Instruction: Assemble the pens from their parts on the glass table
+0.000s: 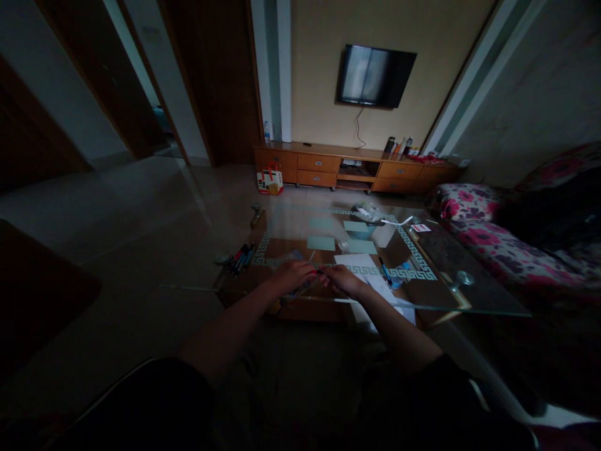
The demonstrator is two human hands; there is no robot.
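Observation:
My left hand and my right hand meet over the front edge of the glass table. Between their closed fingertips is a slim pen, showing a bit of red and a dark part; most of it is hidden by the fingers. A thin pale stick shows just beyond my left fingers; whether it touches them I cannot tell. Left of my hands lies a bunch of several pens with dark, red and blue parts. White paper sheets lie beside my right hand, with a blue pen on them.
A bowl with clear plastic stands at the table's far side, near a white strip and a small card. Beyond are a low cabinet, a carton bag and a wall television. A flowered sofa stands right.

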